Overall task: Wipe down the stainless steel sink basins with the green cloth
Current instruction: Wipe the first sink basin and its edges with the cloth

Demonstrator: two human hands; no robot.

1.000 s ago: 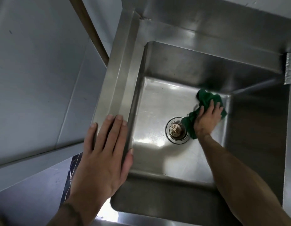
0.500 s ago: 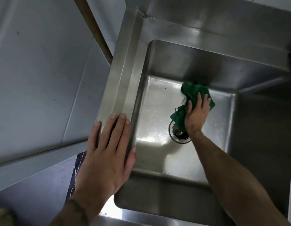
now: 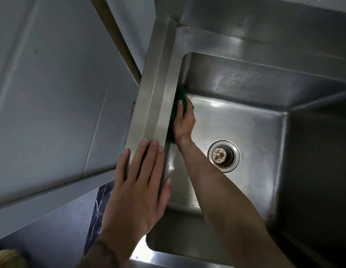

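Presses green cloth point(image 3: 182, 96) against left inner wall of sink basin point(image 3: 245, 132) with right hand point(image 3: 183, 120), fingers extended flat on it. Rests left hand point(image 3: 138, 190) on sink rim point(image 3: 154, 93), fingers straight, holding nothing.

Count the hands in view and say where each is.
2. The left hand rests flat on the sink rim; the right hand presses the cloth against the left wall of the basin.
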